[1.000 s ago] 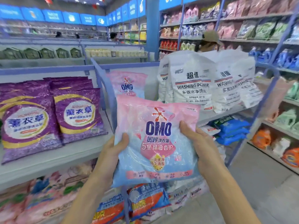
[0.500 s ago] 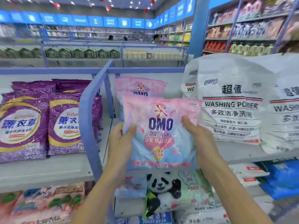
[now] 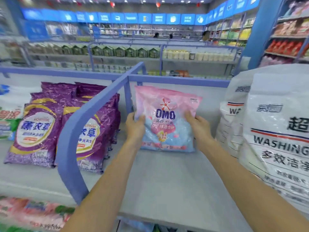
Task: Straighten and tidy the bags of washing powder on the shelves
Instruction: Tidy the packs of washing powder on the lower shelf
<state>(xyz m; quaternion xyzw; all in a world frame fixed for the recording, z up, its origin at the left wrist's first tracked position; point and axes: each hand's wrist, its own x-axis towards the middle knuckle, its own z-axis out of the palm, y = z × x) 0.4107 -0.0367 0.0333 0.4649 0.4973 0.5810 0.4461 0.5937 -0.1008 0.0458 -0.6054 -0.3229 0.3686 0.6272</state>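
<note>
grips omo bag [image 3: 167, 121] at its side edges, left hand [image 3: 134, 129] and right hand [image 3: 199, 129] curled on it. stands at shelf [image 3: 167, 181] rear, long axis upright, centred between hands; base apparently touching shelf.

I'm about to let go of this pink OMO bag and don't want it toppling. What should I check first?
1. Left hand grips OMO bag: ok.
2. Right hand grips its other edge: ok.
3. Label faces front, right way up: ok.
4. Bag clear of blue divider and white bags: ok.
5. Bottom edge rests on shelf: cannot tell.
6. Leans on something behind: cannot tell.
</note>
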